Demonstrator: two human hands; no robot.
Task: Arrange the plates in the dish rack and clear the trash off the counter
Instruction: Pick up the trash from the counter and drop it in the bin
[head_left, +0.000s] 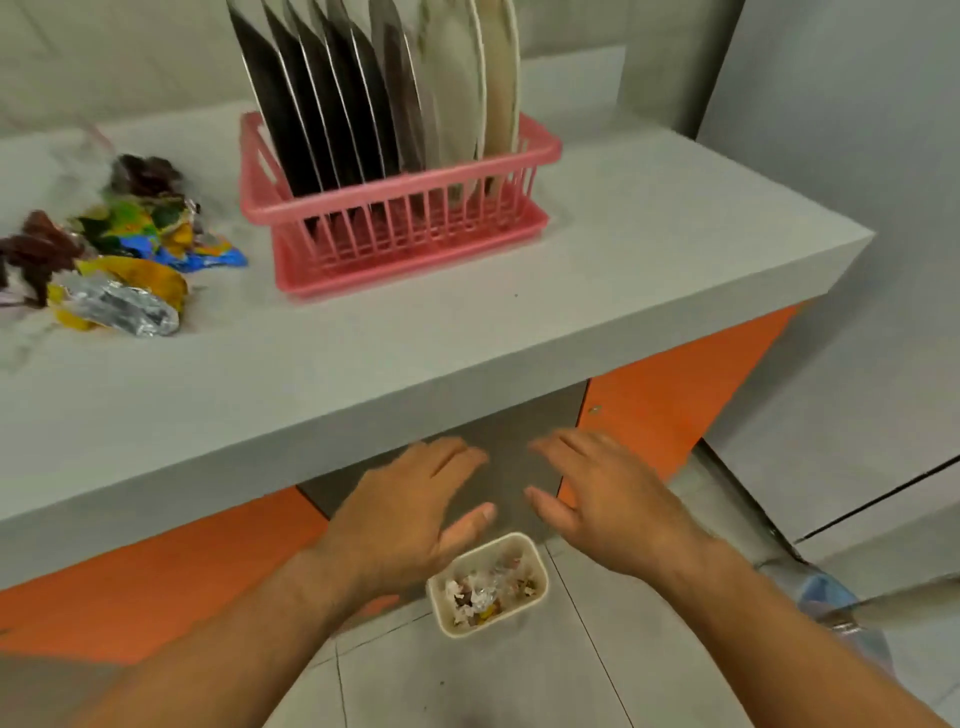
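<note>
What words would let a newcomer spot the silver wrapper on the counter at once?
On the grey counter, look left of the pink dish rack to the pile of crumpled wrappers. The silver wrapper lies at the pile's front edge. It is crinkled plain silver foil, while its neighbours are printed in colours.

No legible text, not even on the crumpled wrappers (114, 244).
</note>
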